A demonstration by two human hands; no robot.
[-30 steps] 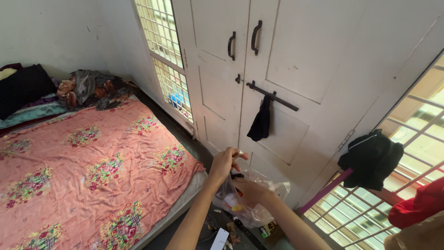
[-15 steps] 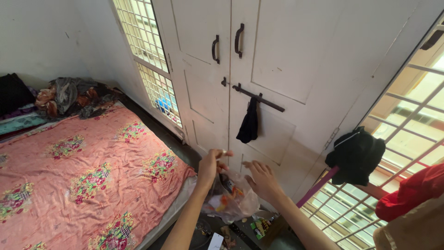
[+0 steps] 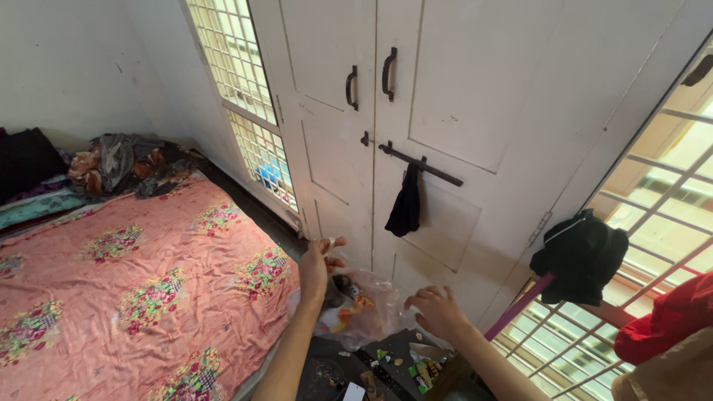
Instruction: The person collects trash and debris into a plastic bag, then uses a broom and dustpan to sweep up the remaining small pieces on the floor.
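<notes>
My left hand (image 3: 318,269) pinches the top of a clear plastic bag (image 3: 364,308) that hangs down with small orange, yellow and dark bits inside. My right hand (image 3: 438,312) hovers just to the right of the bag with its fingers spread, holding nothing. Both hands are above a dark low surface (image 3: 386,356) strewn with small wrappers and scraps, in front of a white double door (image 3: 416,134).
A mattress with a pink flowered sheet (image 3: 134,289) fills the left side. Crumpled clothes (image 3: 130,163) lie at its far end. A dark cloth (image 3: 405,209) hangs on the door's latch bar. Black (image 3: 583,256) and red garments (image 3: 668,323) hang by the grilled window at right.
My right hand came out of the bag and moved right and down, fingers now spread. My left hand keeps hold of the bag's top and has shifted a little left.
</notes>
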